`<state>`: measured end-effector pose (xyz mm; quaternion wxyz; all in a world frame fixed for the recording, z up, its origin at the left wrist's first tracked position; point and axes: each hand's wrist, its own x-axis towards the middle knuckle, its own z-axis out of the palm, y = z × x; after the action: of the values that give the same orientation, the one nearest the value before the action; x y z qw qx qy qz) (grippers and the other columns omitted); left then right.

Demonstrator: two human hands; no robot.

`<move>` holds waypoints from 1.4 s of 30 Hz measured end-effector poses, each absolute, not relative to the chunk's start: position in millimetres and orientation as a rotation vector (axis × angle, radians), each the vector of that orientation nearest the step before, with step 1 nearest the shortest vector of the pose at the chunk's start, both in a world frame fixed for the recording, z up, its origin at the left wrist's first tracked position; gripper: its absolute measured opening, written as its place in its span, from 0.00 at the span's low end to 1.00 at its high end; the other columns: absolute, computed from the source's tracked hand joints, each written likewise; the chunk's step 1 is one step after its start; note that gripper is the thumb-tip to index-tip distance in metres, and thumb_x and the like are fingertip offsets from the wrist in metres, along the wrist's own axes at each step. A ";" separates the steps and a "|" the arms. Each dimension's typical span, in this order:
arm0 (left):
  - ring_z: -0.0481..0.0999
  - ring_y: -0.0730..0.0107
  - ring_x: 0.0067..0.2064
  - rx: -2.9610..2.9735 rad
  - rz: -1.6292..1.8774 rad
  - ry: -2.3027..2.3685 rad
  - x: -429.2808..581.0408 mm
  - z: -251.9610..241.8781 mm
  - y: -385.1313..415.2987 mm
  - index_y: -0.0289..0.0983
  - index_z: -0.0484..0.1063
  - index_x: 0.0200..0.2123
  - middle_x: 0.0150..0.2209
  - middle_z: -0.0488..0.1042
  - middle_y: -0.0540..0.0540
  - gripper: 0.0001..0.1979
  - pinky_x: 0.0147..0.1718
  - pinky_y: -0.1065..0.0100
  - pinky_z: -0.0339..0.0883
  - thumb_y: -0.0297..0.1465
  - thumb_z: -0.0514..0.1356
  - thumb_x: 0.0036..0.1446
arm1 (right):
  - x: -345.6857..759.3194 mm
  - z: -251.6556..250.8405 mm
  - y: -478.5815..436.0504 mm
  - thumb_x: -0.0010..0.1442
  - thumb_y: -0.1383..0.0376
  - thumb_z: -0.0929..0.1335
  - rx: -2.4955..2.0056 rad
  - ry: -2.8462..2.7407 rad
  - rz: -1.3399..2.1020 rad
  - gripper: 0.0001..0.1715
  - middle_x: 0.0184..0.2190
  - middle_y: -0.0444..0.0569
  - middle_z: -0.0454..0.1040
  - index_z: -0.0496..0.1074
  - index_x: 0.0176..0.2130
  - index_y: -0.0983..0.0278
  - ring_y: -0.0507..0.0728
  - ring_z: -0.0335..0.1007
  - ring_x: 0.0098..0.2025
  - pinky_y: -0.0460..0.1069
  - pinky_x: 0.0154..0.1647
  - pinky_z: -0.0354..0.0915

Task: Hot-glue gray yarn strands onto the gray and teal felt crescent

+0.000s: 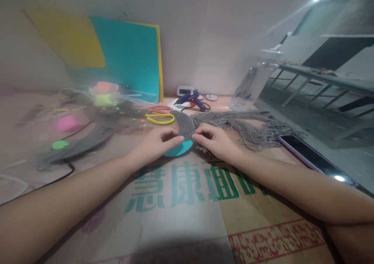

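A flat blue piece with a curved edge (179,149) stands out over the cardboard between my hands. Side-by-side strands of grey yarn (184,124) cover its upper part like a curved band. My left hand (165,140) is closed on its left side, thumb along the face and fingers mostly hidden behind. At the right edge, where grey meets blue, thumb and finger of my right hand (212,138) are pinched together, seemingly on the yarn; the exact grip is too small to make out. Scissors with red and yellow handles (160,118) lie just behind my left hand.
Loose grey yarn (248,125) spreads to the right, with a phone (314,155) beside it. Behind are a blue glue gun (191,99), a small clock (184,90) and a clear bottle (253,83). Coloured sheets (128,57) lean on the wall. Printed cardboard (187,225) covers the front.
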<state>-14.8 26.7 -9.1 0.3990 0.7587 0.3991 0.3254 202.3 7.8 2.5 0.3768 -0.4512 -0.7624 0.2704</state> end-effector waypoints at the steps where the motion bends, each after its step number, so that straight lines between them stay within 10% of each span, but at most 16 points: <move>1: 0.67 0.69 0.32 1.939 0.814 1.023 -14.7 -9.2 26.3 0.36 0.73 0.32 0.30 0.70 0.50 0.17 0.30 0.69 0.58 0.45 0.59 0.56 | 202.0 3.2 7.3 0.60 0.60 0.68 -1.161 -1.948 0.698 0.11 0.27 0.43 0.69 0.71 0.29 0.64 0.51 0.63 0.30 0.47 0.33 0.59; 42: 0.64 0.72 0.28 1.903 0.826 0.967 -16.5 -8.5 27.7 0.35 0.72 0.28 0.26 0.68 0.51 0.20 0.27 0.71 0.56 0.46 0.55 0.60 | 201.3 0.9 7.2 0.58 0.56 0.67 -1.110 -1.753 1.025 0.12 0.25 0.41 0.68 0.67 0.32 0.63 0.50 0.63 0.25 0.46 0.27 0.62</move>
<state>-16.5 27.7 -8.5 0.4137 0.7569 0.3848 0.3285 201.3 7.2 0.9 0.4020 -0.4391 -0.6935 0.4057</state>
